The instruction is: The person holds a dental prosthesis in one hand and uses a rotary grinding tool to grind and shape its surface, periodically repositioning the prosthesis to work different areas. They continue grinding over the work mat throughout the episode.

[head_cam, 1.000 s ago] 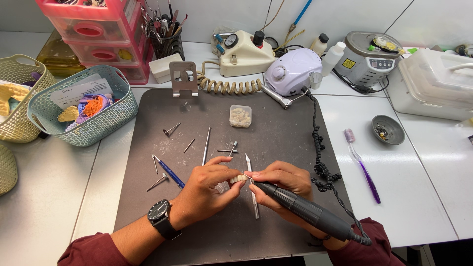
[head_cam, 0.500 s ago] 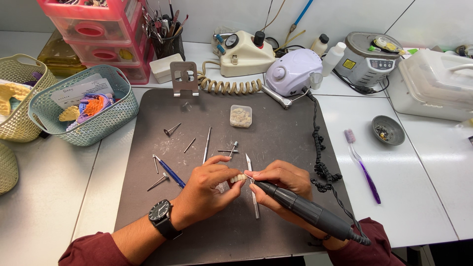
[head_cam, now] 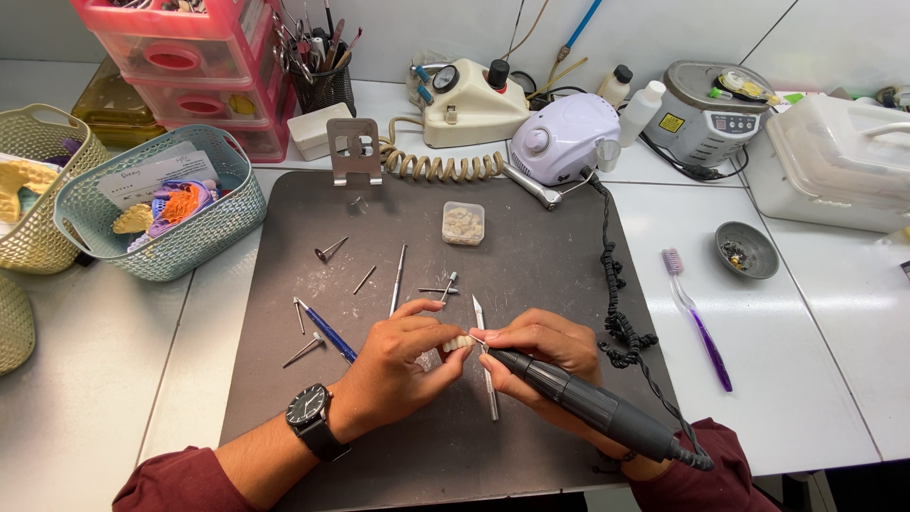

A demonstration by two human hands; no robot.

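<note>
small tooth piece pinched between two hands over the dark mat

at far left, two woven baskets: a yellow basket (head_cam: 38, 190) and a teal basket (head_cam: 161, 213) full of papers and moulds. behind them, pink drawers (head_cam: 199, 66).

on the dark mat (head_cam: 540, 246), scattered metal tools (head_cam: 398, 280) and a blue pen (head_cam: 327, 330) just left of the hands. near the mat's top, a small clear box (head_cam: 464, 224).

left hand (head_cam: 403, 365), with a black watch (head_cam: 310, 417) at the wrist, closed on a small pale tooth piece (head_cam: 461, 343), thumb and fingertips pinching it low over the middle of the mat.

right hand (head_cam: 540, 356) touching the same piece with its fingertips while wrapped around a black handpiece (head_cam: 588, 403), tip aimed at the piece. a thin blade (head_cam: 485, 365) lying on the mat under the hands.

black coiled cord (head_cam: 616, 294) running up from the handpiece to a white motor box (head_cam: 564, 137). further right, a purple toothbrush (head_cam: 697, 318), a small grey dish (head_cam: 746, 249) and a white tub (head_cam: 834, 161).
</note>
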